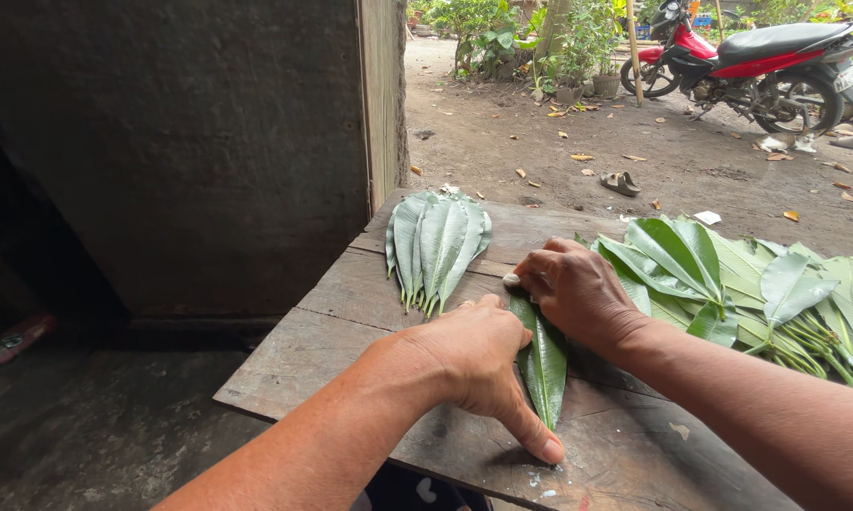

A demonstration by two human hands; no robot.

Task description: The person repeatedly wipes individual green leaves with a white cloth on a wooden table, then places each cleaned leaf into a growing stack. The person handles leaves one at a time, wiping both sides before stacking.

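Observation:
A long green leaf (544, 364) lies flat on the wooden table (351, 312). My left hand (483, 364) presses down beside it, thumb tip on the boards near the leaf's tip. My right hand (573, 289) rests on the leaf's stem end, holding a small pale piece (511, 280) in its fingertips. A neat stack of leaves (436, 241) lies just beyond the hands, stems pointing toward me. A large loose pile of leaves (758, 293) lies on the table to the right, behind my right forearm.
The table's left edge drops to a dark concrete floor (95, 416) beside a grey wall (180, 142) and wooden post (382, 95). Beyond is bare ground with fallen leaves, a sandal (620, 183), potted plants (578, 47) and a red motorbike (758, 61).

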